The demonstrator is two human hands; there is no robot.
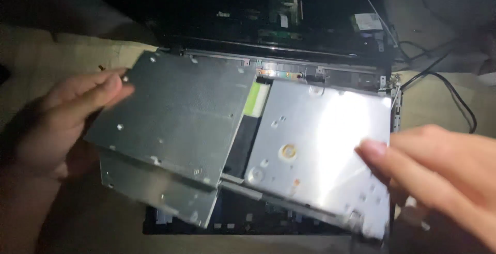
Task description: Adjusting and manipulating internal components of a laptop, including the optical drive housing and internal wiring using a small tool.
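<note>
My left hand (62, 125) grips the left edge of a flat grey metal drive casing (175, 114), held tilted above an opened laptop. A second metal piece (160, 192) shows just under it, blurred. My right hand (439, 176) holds the right edge of a shinier silver metal plate (315, 150) with screw holes and a round brass-coloured spot. A light glares off this plate. Between the two plates a green and white strip (257, 99) is visible.
The dark laptop base (268, 223) lies below the plates, its hinge strip (279, 70) behind them. Green circuit boards (281, 11) sit at the back in shadow. Black cables (454, 94) run along the right on a tan table (31, 52).
</note>
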